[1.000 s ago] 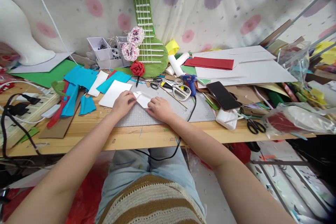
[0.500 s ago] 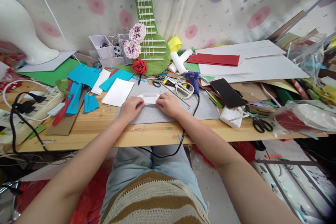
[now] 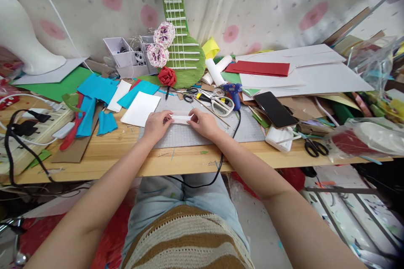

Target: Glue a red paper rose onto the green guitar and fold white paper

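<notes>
A narrow white paper strip (image 3: 181, 119) stretches between my two hands, just over the grey cutting mat (image 3: 186, 138). My left hand (image 3: 157, 125) pinches its left end between thumb and fingers. At the right end my right hand (image 3: 203, 123) grips it the same way. White paper sheets (image 3: 141, 108) lie left of my left hand. Beyond my right hand rest white-handled scissors (image 3: 222, 106) and a blue glue gun (image 3: 232, 92), its black cord running down past my right wrist.
A green paper guitar (image 3: 186, 61) with paper flowers stands behind the mat. Blue paper pieces (image 3: 97, 88) and a power strip (image 3: 52, 134) lie left. To the right are a phone (image 3: 275, 109), black-handled scissors (image 3: 316, 149), red paper (image 3: 259, 68) and white boards (image 3: 328, 80).
The white paper between my hands looks narrower now, its upper flap folded or rolled down. My fingers have shifted slightly, and the head view has tilted a little.
</notes>
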`<action>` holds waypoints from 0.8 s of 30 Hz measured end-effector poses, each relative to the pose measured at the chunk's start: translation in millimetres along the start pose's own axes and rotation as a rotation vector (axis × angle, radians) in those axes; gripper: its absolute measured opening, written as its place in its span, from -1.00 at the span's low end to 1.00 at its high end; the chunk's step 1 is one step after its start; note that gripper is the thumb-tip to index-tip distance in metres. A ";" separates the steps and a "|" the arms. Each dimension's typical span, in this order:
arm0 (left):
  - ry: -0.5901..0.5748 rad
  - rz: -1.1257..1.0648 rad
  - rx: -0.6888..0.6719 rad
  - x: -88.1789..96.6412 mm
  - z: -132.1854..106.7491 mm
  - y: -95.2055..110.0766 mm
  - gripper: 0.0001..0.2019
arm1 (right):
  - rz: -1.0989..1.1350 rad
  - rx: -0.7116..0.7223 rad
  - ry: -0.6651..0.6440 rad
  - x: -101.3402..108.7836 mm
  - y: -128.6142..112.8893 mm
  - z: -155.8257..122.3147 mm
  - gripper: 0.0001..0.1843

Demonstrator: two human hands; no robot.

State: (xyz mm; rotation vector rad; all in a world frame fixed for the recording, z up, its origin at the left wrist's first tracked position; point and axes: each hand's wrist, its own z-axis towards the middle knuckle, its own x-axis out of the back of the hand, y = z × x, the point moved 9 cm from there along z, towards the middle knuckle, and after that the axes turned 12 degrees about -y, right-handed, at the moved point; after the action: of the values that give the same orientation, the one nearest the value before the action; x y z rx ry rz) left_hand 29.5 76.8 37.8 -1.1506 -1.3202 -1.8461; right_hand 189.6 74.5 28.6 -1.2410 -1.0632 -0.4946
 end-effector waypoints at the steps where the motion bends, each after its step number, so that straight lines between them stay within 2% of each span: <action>1: -0.007 -0.009 0.006 -0.6 0.8 -0.8 -0.80 | 0.003 -0.011 -0.002 -1.0 1.4 0.6 -0.76; 8: 0.000 -0.084 0.085 -2.6 3.0 -4.3 -0.64 | -0.050 -0.045 -0.021 -4.5 -1.0 1.3 -0.77; 16: -0.020 -0.122 0.069 -9.3 5.1 -2.2 -0.69 | -0.206 -0.038 -0.022 -8.1 -8.6 -0.3 -0.79; 24: -0.012 -0.227 0.105 -11.0 5.6 -8.9 -0.59 | -0.327 -0.036 -0.049 -11.6 -12.4 0.7 -0.81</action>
State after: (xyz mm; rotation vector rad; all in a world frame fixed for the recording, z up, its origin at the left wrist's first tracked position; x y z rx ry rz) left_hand 28.7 84.8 24.8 -0.9921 -1.5909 -1.9028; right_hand 174.0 68.8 25.1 -1.1192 -1.3119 -0.7382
